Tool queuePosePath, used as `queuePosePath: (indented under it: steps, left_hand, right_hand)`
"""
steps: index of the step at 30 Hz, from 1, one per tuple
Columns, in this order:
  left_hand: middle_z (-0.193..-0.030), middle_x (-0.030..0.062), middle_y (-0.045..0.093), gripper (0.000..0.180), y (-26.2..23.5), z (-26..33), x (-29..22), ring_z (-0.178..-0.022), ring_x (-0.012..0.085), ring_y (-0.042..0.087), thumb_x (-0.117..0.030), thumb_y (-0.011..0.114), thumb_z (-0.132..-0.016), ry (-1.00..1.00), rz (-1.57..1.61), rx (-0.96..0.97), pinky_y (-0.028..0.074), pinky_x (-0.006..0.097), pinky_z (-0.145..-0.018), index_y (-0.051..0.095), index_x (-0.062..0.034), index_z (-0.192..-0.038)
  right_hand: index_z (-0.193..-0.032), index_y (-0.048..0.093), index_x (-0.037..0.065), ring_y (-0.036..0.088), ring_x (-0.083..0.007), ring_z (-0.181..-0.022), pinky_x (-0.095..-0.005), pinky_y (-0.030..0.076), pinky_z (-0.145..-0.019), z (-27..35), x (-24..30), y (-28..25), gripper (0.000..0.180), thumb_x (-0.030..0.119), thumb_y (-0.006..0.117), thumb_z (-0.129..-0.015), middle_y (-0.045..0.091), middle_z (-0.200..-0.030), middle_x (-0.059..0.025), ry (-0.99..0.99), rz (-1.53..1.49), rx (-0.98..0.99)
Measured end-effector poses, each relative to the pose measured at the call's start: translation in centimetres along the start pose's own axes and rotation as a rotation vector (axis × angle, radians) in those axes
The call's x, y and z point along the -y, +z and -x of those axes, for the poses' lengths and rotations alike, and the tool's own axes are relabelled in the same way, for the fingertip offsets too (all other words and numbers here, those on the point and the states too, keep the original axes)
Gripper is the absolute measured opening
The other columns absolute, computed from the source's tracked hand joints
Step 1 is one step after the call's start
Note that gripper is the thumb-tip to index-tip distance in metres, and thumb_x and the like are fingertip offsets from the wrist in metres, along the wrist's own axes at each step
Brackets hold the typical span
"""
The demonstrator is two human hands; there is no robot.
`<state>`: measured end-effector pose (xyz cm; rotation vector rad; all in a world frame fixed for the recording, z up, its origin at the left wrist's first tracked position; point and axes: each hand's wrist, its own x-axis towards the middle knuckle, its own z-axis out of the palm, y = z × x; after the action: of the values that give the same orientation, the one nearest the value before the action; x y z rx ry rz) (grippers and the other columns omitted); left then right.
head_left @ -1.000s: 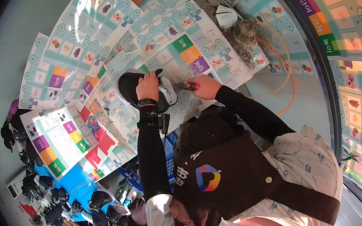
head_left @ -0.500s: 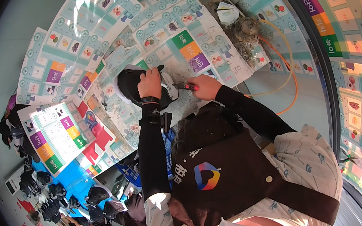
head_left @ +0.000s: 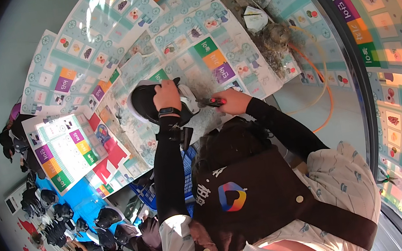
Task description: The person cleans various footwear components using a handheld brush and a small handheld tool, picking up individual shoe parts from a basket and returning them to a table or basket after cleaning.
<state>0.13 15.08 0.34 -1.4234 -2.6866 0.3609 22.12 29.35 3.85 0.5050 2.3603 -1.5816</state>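
A black shoe with a white sole [head_left: 141, 102] lies on the paper-covered table in front of me. My left hand [head_left: 167, 97] grips the shoe from above, its fingers bent over the far edge. To the right, my right hand [head_left: 232, 102] is closed around a small hand tool with a black and red handle [head_left: 215, 102]. The tool's dark tip points left at the pale edge of the shoe; whether it touches is too small to tell. Grey scraps and dust lie about the shoe and under the tool.
Patterned paper sheets [head_left: 176, 41] cover the table. A white crumpled cup-like piece [head_left: 255, 18] and a grey clump [head_left: 278, 33] lie at the far right, beside an orange hose [head_left: 328, 88]. A blue basket [head_left: 144, 192] stands below the table edge. Several people and dark shoes are at lower left.
My right hand has shifted a little to the right and turned, so more of the red handle shows. My left hand keeps its hold on the shoe.
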Motion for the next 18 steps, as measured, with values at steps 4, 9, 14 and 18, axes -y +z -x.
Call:
queuePosePath:
  steps: [4,9,14,18]
  left_hand:
    - [-0.101,0.0032,0.057,0.037,-5.6,-0.8,2.1,-0.093,0.0260,0.060,-0.015,0.063,-0.084,-0.066,-0.035,-0.250,0.055,0.038,-0.068,0.061,-0.0140,-0.121]
    - [-0.109,0.0119,0.054,0.052,-1.7,0.0,0.9,-0.098,0.0334,0.058,-0.012,0.074,-0.077,-0.053,0.198,-0.246,0.052,0.043,-0.081,0.057,-0.0093,-0.127]
    - [-0.110,0.0160,0.060,0.034,-0.6,1.4,-2.2,-0.100,0.0415,0.061,-0.011,0.068,-0.084,-0.098,0.721,-0.234,0.052,0.050,-0.083,0.060,-0.0093,-0.117]
    - [-0.103,0.0167,0.063,0.026,-0.9,1.5,-2.0,-0.096,0.0424,0.063,-0.011,0.065,-0.085,-0.197,0.868,-0.163,0.052,0.051,-0.080,0.061,-0.0080,-0.110]
  right_hand:
    - [-0.101,0.062,0.004,0.067,-0.0374,-0.087,-0.0417,0.051,-0.075,1.7,1.3,-2.0,0.021,0.010,0.061,-0.081,0.069,-0.085,-0.0153,0.019,-0.344,-0.214]
    - [-0.104,0.062,0.004,0.064,-0.0433,-0.086,-0.0453,0.050,-0.073,-1.4,-1.2,-0.2,0.024,0.012,0.064,-0.082,0.066,-0.083,-0.0198,-0.112,-0.203,-0.320]
    - [-0.103,0.061,0.004,0.064,-0.0405,-0.085,-0.0436,0.050,-0.074,-2.7,-3.0,0.6,0.021,0.009,0.060,-0.082,0.066,-0.084,-0.0179,-0.063,-0.026,-0.318]
    - [-0.098,0.061,0.003,0.061,-0.0467,-0.087,-0.0508,0.047,-0.074,-3.8,-4.7,1.8,0.019,0.011,0.058,-0.081,0.063,-0.084,-0.0236,-0.042,0.011,-0.379]
